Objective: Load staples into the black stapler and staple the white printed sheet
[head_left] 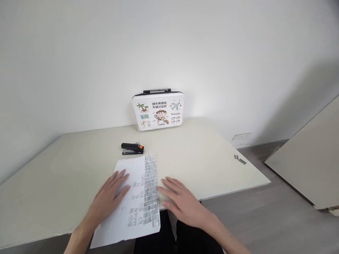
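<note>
A sheet of white paper (129, 204) with grey printed text along its right side lies at the table's front edge, its lower end sticking out past that edge. Whether it is one sheet or a stack I cannot tell. My left hand (112, 192) rests flat on the paper's left part, fingers spread. Just right of the paper, my right hand (180, 201) is open, its fingertips by the paper's right border and the palm near the table edge. Behind the paper's top end lies a black stapler (132, 148) with an orange patch.
A white case (159, 111) with cartoon prints and a black handle leans on the wall at the back of the table (190, 155). Small grey staple strips (242, 161) lie near the right edge. A pale panel (309, 158) stands on the floor at right.
</note>
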Available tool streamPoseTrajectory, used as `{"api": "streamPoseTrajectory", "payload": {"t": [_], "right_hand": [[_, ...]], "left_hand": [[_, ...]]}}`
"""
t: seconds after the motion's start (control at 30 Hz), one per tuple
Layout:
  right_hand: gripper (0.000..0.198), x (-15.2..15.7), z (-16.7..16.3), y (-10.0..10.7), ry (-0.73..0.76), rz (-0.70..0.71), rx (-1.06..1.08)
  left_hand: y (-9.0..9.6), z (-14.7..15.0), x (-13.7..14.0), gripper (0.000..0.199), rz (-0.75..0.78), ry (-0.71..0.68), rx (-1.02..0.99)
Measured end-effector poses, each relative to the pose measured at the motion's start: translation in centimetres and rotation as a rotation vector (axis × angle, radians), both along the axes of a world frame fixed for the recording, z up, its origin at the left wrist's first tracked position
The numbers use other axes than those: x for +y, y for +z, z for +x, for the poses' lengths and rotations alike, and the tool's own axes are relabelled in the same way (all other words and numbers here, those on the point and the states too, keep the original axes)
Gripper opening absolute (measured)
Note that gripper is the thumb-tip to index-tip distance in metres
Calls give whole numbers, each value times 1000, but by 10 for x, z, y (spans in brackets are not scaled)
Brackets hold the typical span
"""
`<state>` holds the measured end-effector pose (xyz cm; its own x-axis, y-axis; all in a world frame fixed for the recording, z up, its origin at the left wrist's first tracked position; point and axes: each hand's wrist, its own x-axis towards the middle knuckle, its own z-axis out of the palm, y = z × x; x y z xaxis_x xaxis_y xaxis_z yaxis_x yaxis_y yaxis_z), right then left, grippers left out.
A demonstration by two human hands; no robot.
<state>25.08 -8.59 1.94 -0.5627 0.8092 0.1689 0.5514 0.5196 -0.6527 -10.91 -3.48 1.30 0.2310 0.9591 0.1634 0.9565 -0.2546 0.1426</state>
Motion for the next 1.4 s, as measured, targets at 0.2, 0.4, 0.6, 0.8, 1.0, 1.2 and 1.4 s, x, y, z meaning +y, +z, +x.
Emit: {"api": "streamPoseTrajectory", "payload": {"t": [0.2,0.4,0.6,0.8,1.0,1.2,1.4], "right_hand": [[49,40,45,-9,-216,-77,249],[45,56,97,-11,-543,-245,508],[42,49,91,-10,-512,-243,426],[42,49,91,-12,-517,-227,416],[40,48,92,-12,-523,-239,416],[39,49,93,-14,-530,-230,415],[39,51,94,-17,-514,-227,414]], "left_hand": [[0,-43,-3,62,-12,53,35],[2,-43,-6,63,33,97,-21],[8,-45,-2,65,56,183,-82],[18,-43,-4,66,-4,274,-221],[32,-44,-5,56,-23,445,-519],[38,-39,-5,50,-19,460,-656],[44,-41,12,53,-68,524,-526]]}}
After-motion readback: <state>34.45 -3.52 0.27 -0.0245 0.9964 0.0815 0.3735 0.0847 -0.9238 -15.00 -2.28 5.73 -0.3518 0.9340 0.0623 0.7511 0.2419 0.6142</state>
